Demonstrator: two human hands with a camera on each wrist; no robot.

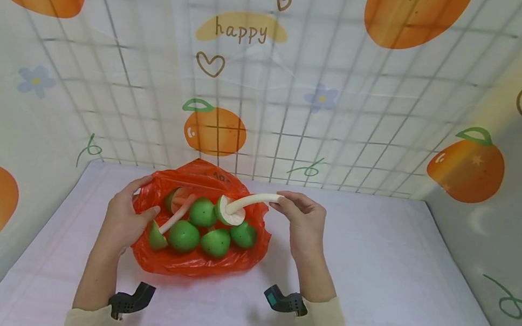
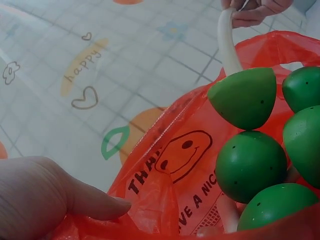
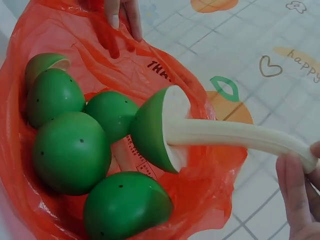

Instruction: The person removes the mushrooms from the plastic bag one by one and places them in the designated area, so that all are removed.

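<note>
"Position of the mushroom model [image 3: 177,132] relative to the right hand [image 1: 302,225]?"

"Left of it. The fingers [image 3: 292,185] are clamped on the free end of the white stem. The stem curves leftward to the green cap, which sits over the opening of the red plastic bag [image 1: 198,272], its pale flat face toward the hand."

"Does the cap rest on the green pieces [image 1: 183,236]?"

"Cannot tell; it sits just beside them."

"State of the left hand [image 1: 124,217]?"

"Its thumb and fingers grip the bag's left rim. A second stemmed piece [image 1: 171,220] lies inside, its cap near the thumb. The bag rests on the counter [image 1: 373,280]."
</note>
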